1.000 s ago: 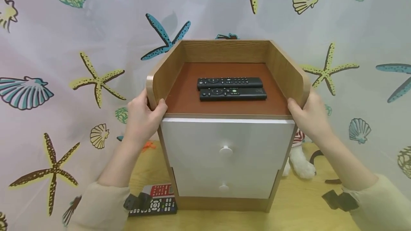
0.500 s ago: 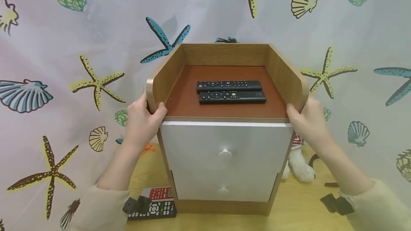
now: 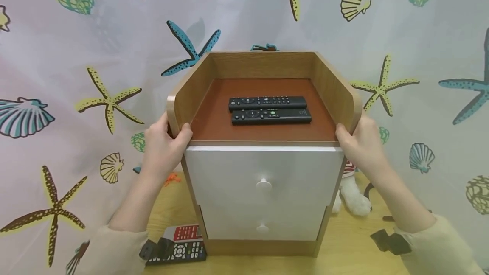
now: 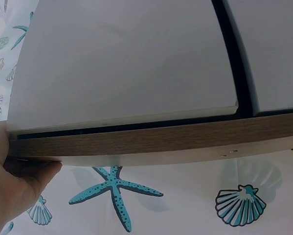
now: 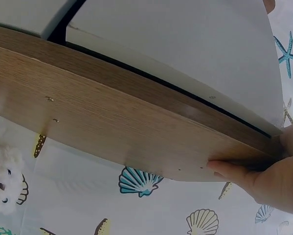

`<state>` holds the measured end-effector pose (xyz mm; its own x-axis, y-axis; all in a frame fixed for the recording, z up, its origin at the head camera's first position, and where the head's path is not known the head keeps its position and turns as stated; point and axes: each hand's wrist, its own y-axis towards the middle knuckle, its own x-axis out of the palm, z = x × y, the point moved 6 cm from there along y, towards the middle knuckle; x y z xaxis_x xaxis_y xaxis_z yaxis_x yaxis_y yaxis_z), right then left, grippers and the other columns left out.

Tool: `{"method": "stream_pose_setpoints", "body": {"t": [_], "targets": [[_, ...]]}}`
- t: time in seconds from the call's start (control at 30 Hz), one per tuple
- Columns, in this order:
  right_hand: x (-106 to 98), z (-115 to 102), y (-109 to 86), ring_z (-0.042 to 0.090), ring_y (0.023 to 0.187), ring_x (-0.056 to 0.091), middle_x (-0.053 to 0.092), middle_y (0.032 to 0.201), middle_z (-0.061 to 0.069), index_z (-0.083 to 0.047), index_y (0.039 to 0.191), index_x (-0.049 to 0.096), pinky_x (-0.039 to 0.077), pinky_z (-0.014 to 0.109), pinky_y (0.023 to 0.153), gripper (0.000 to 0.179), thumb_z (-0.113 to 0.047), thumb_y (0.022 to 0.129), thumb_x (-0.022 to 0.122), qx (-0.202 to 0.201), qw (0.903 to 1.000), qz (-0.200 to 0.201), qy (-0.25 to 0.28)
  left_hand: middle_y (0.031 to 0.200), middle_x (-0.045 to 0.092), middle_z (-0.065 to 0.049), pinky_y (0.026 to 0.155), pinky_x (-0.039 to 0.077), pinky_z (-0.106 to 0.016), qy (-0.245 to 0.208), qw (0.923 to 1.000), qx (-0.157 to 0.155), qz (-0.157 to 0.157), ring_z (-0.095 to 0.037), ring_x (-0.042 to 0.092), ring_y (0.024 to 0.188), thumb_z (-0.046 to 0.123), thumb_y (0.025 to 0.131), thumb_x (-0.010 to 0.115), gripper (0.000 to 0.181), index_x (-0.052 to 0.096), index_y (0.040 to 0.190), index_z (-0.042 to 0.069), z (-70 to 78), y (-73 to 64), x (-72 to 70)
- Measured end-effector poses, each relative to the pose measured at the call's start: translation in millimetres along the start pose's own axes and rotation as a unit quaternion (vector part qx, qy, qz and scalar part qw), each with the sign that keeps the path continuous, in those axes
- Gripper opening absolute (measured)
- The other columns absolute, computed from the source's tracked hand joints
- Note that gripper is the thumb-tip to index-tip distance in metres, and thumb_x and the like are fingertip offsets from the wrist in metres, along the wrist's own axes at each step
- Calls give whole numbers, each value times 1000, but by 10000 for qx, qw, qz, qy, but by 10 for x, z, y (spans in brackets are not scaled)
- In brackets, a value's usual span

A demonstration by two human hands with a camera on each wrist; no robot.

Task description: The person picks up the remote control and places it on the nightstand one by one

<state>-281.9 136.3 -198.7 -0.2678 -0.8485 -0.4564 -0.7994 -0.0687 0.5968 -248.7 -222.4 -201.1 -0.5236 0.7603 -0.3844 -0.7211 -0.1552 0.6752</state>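
A small wooden cabinet (image 3: pixel 263 247) with two white drawers (image 3: pixel 229 173) stands upright in the middle of the head view. Its raised wooden rim surrounds a reddish-brown top, where two black remote controls (image 3: pixel 267 103) lie side by side. My left hand (image 3: pixel 162 145) grips the cabinet's left side at the front top corner, thumb over the front. On the opposite corner, my right hand (image 3: pixel 361 143) holds the right side in the same way. Both wrist views show the fingers (image 4: pixel 41 176) lying against the outer side panels; the right wrist view shows the right panel (image 5: pixel 122 122).
Left of the cabinet's base lie a black remote (image 3: pixel 183 252) and a red-and-white object with buttons (image 3: pixel 187 233) on the yellow wooden surface (image 3: pixel 282 265). A white plush toy (image 3: pixel 355 196) is behind on the right. An orange item (image 3: pixel 172 178) lies back left. Patterned cloth (image 3: pixel 244 7) hangs behind.
The head view has shifted slightly, so the scene appears lower and further left. Both hands keep their hold on the cabinet, and the two remotes stay on its top.
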Motion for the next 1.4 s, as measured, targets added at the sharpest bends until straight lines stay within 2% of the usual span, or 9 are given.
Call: {"method": "stream_pose_setpoints", "body": {"t": [0.1,0.23,0.33,0.5,0.73,0.83,0.93,1.07,1.4], "targets": [[-9,-7,-6,38,101,59,58,115,30,10,123,47,49,52,84,38,1,86,47,-5,10000,29,45,104,68,-22,64,46,-4,-34,10000,68,-47,-29,68,85,11,88,59,29,58,113,-4,0,5,-7],[-30,-8,-16,41,100,59,59,114,32,12,121,47,50,55,83,37,1,86,47,4,9999,102,22,126,60,-15,80,48,-7,-702,9956,148,-594,-16,62,107,16,92,59,46,48,137,12,-48,-74,-38],[-23,-3,-14,40,101,60,59,114,30,11,121,48,51,55,84,36,0,86,47,2,10000,54,-42,140,50,-7,93,43,-9,-1101,9898,252,-867,-7,51,124,8,93,56,59,35,145,23,-156,-260,-138],[-3,10,-19,40,101,60,60,113,30,10,121,49,51,55,83,36,0,87,48,0,9999,27,-107,135,56,6,107,31,-11,-1261,9875,400,-856,-4,43,131,-8,85,60,62,41,141,8,-557,-697,-271],[-6,-6,-16,40,96,61,62,108,31,12,116,51,52,52,78,33,1,85,48,-90,9996,142,-232,126,61,8,91,46,-19,-889,9764,-1188,-1571,12,49,114,7,93,56,60,31,147,15,-1413,-1397,-143],[4,-27,6,39,97,61,62,109,30,9,118,51,51,51,79,34,1,85,47,-215,9994,109,-237,130,60,-6,99,45,-46,-334,9656,-1833,-1813,-5,52,121,21,93,58,59,32,146,13,-1750,-1666,-40],[16,-42,22,38,99,60,61,111,29,8,120,51,50,50,80,36,1,85,47,-265,9995,58,-172,136,53,-16,98,33,-69,8,9398,-2615,-2198,-32,43,132,35,91,60,69,27,147,12,-2079,-1893,69],[14,-47,19,41,101,60,60,112,31,10,120,50,51,53,81,36,2,85,47,-232,9996,57,-122,138,50,-18,95,35,-67,631,9075,-3146,-2712,-46,34,133,49,86,62,79,29,145,8,-2421,-2108,204],[-5,-33,1,42,102,60,60,114,31,10,123,48,51,55,82,38,2,85,47,-135,9999,53,-88,118,60,-16,82,51,-45,653,8732,-3803,-2977,-26,59,100,47,70,78,77,53,129,4,-2853,-2386,374]]}}
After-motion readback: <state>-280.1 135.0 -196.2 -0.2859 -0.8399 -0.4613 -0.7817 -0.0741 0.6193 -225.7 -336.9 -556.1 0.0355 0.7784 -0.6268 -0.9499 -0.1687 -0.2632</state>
